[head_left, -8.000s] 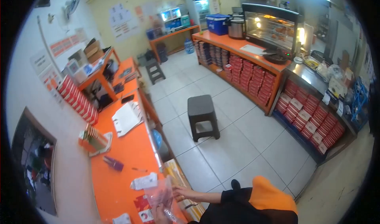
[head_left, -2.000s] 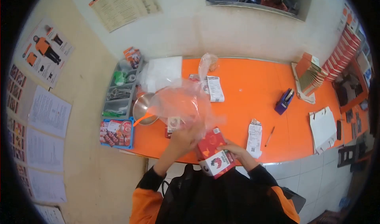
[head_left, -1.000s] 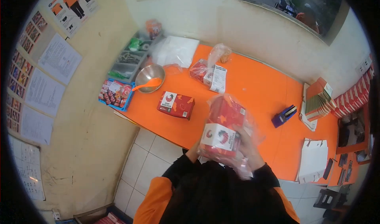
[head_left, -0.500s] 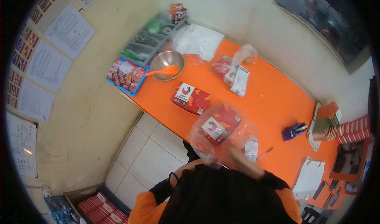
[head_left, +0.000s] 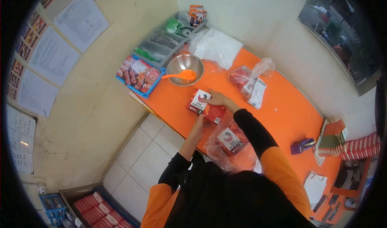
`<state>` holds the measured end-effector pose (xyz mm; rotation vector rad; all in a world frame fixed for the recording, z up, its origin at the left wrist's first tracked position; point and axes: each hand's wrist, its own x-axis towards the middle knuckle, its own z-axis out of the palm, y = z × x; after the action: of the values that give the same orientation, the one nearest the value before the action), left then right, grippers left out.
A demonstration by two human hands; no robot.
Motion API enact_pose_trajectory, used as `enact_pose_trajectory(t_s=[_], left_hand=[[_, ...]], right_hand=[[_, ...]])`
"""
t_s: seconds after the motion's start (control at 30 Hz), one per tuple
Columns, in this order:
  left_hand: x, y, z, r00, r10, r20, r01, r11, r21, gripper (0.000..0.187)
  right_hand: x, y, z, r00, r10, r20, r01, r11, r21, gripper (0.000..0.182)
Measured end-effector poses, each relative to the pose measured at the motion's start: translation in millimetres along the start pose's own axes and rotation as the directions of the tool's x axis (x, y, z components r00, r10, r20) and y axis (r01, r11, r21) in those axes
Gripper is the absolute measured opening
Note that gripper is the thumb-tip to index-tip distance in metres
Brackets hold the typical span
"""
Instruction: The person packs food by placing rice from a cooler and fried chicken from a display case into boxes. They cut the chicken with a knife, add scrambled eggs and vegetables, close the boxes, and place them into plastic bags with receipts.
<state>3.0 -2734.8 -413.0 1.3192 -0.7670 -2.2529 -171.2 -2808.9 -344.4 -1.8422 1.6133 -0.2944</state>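
A red food box (head_left: 214,114) with a white label lies on the orange table. My right hand (head_left: 217,98) is on its far side, fingers reaching over the label. On the near side, my left hand (head_left: 198,123) holds the box's edge, its fingers partly hidden. Between my forearms and close to my body, a clear plastic bag (head_left: 213,146) contains a second red box (head_left: 232,142), its label facing up. My right sleeve covers part of that bag.
A steel bowl (head_left: 174,62) with an orange spoon (head_left: 187,74) stands beyond the box. To its left are a blue basket (head_left: 148,92) of packets and a grey divided tray (head_left: 160,52). A tied bag (head_left: 241,79) and a purple tape dispenser (head_left: 300,146) lie to the right.
Both hands have left the bagged box and reached forward to the other red box, taking hold of it. The view has shifted slightly.
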Motion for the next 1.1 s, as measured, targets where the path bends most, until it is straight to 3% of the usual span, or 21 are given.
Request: enact_pose_trajectory(t_s=[0.07, 0.17, 0.23, 0.3, 0.37, 0.43, 0.47, 0.5, 0.53, 0.6, 0.63, 0.67, 0.73, 0.77, 0.87, 0.9, 0.93, 0.97, 1.0, 1.07, 1.1], left_hand=[[-33.6, 18.3, 17.2, 0.990, 0.140, 0.023, -0.139, 0.990, -0.009, 0.070], [-120.7, 42.2, 63.5, 0.905, 0.425, -0.028, -0.420, 0.902, 0.096, 0.068], [-166.6, 28.5, 78.6, 0.733, 0.662, -0.159, -0.603, 0.740, 0.300, 0.077], [-185.3, -17.8, 79.0, 0.612, 0.766, -0.196, -0.660, 0.632, 0.406, 0.082], [-174.8, -78.3, 70.0, 0.610, 0.769, -0.194, -0.660, 0.628, 0.413, 0.080], [-176.3, -90.1, 86.5, 0.895, 0.356, -0.267, -0.337, 0.934, 0.117, 0.074], [-171.8, -105.0, 84.5, 0.944, 0.246, -0.219, -0.262, 0.964, -0.049, 0.070], [-167.4, -119.6, 82.6, 0.977, 0.132, -0.168, -0.165, 0.965, -0.205, 0.067], [-146.3, -159.1, 64.5, 0.982, 0.164, -0.094, -0.188, 0.910, -0.371, 0.062], [-147.1, -175.7, 61.6, 0.974, 0.215, -0.070, -0.224, 0.878, -0.423, 0.052], [-169.9, -159.1, 74.1, 0.968, 0.224, -0.114, -0.249, 0.916, -0.314, 0.047], [-187.7, -145.9, 84.6, 0.959, 0.237, -0.158, -0.266, 0.943, -0.198, 0.041], [-204.4, -137.4, 97.3, 0.956, 0.234, -0.177, -0.264, 0.949, -0.171, 0.021], [-207.5, -135.8, 100.5, 0.954, 0.234, -0.188, -0.264, 0.952, -0.157, 0.011], [-190.0, -139.7, 93.9, 0.874, 0.468, -0.129, -0.461, 0.884, 0.084, 0.017], [-186.5, -129.7, 96.8, 0.796, 0.585, -0.157, -0.584, 0.810, 0.056, 0.010], [-183.3, -116.2, 93.9, 0.693, 0.694, -0.195, -0.641, 0.717, 0.272, 0.009], [-182.3, -101.0, 86.7, 0.575, 0.793, -0.202, -0.649, 0.593, 0.477, 0.008], [-183.8, -93.4, 83.2, 0.450, 0.875, -0.177, -0.606, 0.445, 0.659, 0.008], [-190.8, -92.9, 88.4, 0.487, 0.818, -0.306, -0.671, 0.575, 0.468, 0.008], [-192.5, -94.4, 91.3, 0.510, 0.780, -0.362, -0.695, 0.622, 0.361, 0.009]], right_hand=[[-3.8, -19.0, -29.7, 0.990, 0.099, 0.103, -0.107, 0.991, 0.075, 0.056], [-27.8, -27.5, -73.1, 0.956, -0.156, 0.250, -0.033, 0.786, 0.618, 0.063], [-56.5, -18.6, -104.1, 0.904, -0.085, 0.419, -0.177, 0.819, 0.546, 0.056], [-113.0, -32.4, -133.3, 0.845, -0.107, 0.523, -0.225, 0.817, 0.530, 0.042], [-166.7, -18.9, -123.2, 0.790, 0.268, 0.551, -0.512, 0.783, 0.353, 0.021], [-238.2, -35.3, -94.2, 0.878, 0.019, 0.478, -0.453, 0.355, 0.818, 0.026], [-276.1, -62.6, -93.3, 0.925, 0.194, 0.327, -0.380, 0.496, 0.781, 0.027], [-272.9, -59.7, -80.2, 0.716, 0.359, 0.599, -0.695, 0.444, 0.565, 0.026], [-283.9, -63.2, -76.7, 0.755, 0.338, 0.562, -0.654, 0.446, 0.611, 0.026], [-311.3, -72.7, -68.0, 0.828, 0.292, 0.479, -0.561, 0.450, 0.695, 0.027], [-297.6, -25.8, -30.7, 0.746, 0.367, 0.556, -0.661, 0.506, 0.553, 0.037], [-290.0, -3.1, -11.8, 0.766, 0.344, 0.544, -0.643, 0.379, 0.666, 0.041], [-280.1, 22.9, 11.0, 0.807, 0.303, 0.508, -0.554, 0.088, 0.828, 0.049], [-273.7, 27.4, 16.3, 0.831, 0.387, 0.399, -0.475, 0.123, 0.871, 0.047], [-251.6, 26.1, 27.1, 0.807, 0.585, 0.084, -0.257, 0.220, 0.941, 0.042], [-245.9, 22.9, 30.7, 0.772, 0.636, 0.009, -0.199, 0.229, 0.953, 0.041], [-240.7, 20.3, 32.9, 0.728, 0.682, -0.065, -0.140, 0.242, 0.960, 0.040], [-237.6, 13.6, 29.5, 0.709, 0.702, -0.076, -0.062, 0.169, 0.984, 0.037], [-240.2, 11.1, 21.5, 0.759, 0.651, -0.004, -0.094, 0.116, 0.989, 0.037], [-250.2, 12.9, 4.0, 0.838, 0.528, 0.139, -0.172, 0.015, 0.985, 0.038], [-247.6, 27.1, 9.4, 0.886, 0.457, 0.079, -0.063, -0.049, 0.997, 0.039]])
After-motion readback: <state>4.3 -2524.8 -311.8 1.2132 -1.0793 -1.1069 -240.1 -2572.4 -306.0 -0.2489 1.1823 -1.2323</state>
